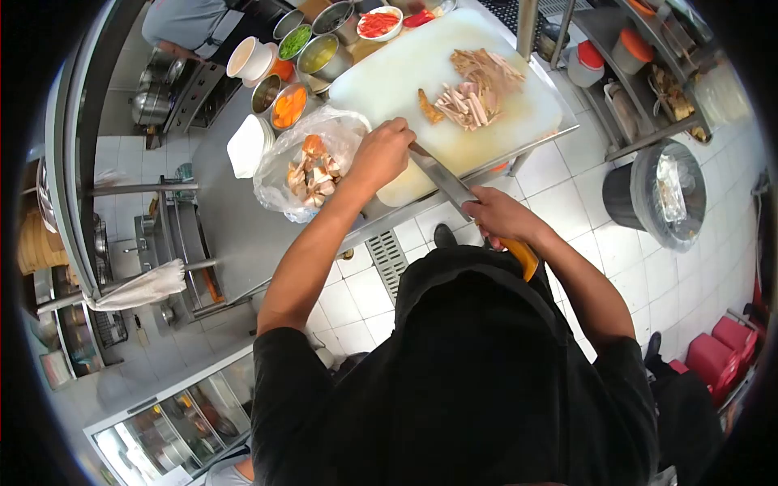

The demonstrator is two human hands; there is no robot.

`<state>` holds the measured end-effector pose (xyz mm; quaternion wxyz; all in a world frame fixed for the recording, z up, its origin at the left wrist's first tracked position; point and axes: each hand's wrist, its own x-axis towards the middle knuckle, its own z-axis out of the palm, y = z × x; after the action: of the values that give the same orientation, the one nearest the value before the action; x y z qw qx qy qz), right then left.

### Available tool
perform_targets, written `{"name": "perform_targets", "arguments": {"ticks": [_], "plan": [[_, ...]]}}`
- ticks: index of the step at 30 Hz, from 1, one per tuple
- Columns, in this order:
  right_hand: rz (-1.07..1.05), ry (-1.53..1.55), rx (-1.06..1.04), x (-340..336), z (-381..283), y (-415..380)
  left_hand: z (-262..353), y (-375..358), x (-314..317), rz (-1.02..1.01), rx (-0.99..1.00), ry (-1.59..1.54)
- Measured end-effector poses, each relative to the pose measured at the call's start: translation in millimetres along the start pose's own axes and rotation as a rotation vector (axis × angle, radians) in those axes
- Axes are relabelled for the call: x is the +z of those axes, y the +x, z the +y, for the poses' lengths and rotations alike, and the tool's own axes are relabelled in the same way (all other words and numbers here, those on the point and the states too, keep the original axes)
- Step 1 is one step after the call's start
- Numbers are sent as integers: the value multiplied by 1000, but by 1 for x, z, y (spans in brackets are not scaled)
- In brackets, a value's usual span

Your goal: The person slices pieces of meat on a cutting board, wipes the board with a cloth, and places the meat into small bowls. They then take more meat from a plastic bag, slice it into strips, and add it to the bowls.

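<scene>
My right hand (504, 215) is wrapped round the yellow handle of a large knife (442, 178), held over the front edge of the white cutting board (381, 89). At the far end of the blade, my left hand (385, 154) has its fingers closed near the tip; whether they pinch the blade or something small is hidden. Sliced pale meat (470, 105) lies on the board beyond the knife, with a browned piece (429, 107) beside it. Left of my left hand sits a clear plastic bag (271, 174) with brown and white pieces (312, 178) in it.
Bowls of sliced carrot (289, 105), chopped greens (294, 42) and red strips (379, 23) line the board's far left. White containers (247, 146) stand by the bag. A lined bin (656, 194) and shelving (624, 81) are at right. Another person (186, 28) is at upper left.
</scene>
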<state>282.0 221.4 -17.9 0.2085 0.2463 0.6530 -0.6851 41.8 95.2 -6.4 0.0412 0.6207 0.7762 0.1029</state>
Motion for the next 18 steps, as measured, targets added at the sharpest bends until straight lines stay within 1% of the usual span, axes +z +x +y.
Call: {"name": "perform_targets", "arguments": {"ticks": [4,7,10,13,16,18], "plan": [[-42,47,6,-2,-1,-5,1,4,-10,-120,53,39],[-49,58,8,-2,-3,-6,-7,9,-11,-136,128,-5],[-56,68,2,-3,0,-2,-12,7,-2,-30,48,-131],[-65,80,22,-3,-4,-5,-13,3,6,54,-138,-225],[-62,70,26,-4,-2,-4,-17,2,11,110,-254,-249],[-53,46,29,-3,1,-1,-19,1,9,141,-383,-327]]}}
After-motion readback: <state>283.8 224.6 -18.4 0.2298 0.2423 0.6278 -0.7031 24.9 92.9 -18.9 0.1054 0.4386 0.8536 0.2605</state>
